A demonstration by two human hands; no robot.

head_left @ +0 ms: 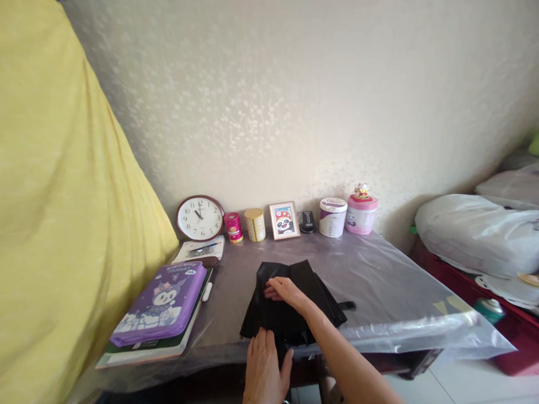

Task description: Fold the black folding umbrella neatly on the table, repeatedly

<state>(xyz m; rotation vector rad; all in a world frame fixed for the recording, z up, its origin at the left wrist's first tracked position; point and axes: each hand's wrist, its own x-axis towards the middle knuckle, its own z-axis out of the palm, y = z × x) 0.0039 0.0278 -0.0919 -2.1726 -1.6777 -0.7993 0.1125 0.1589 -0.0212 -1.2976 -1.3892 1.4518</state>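
A black folding umbrella (295, 307) lies at the table's front edge, its fabric loosely folded in pleats and its strap (347, 305) sticking out to the right. My left hand (264, 364) is around the umbrella's lower end, with the dark handle between thumb and fingers; most of the handle is hidden by that hand. On top of the black fabric rests my right hand (285, 291), its fingers stretched out flat and pointing left.
The table (373, 275) has a clear plastic cover. To the left, a purple case (164, 303) lies on books beside a yellow curtain (52, 203). Along the wall stand a clock (200, 218), several tins, and a picture frame (284, 220). White bags (483, 233) sit at right.
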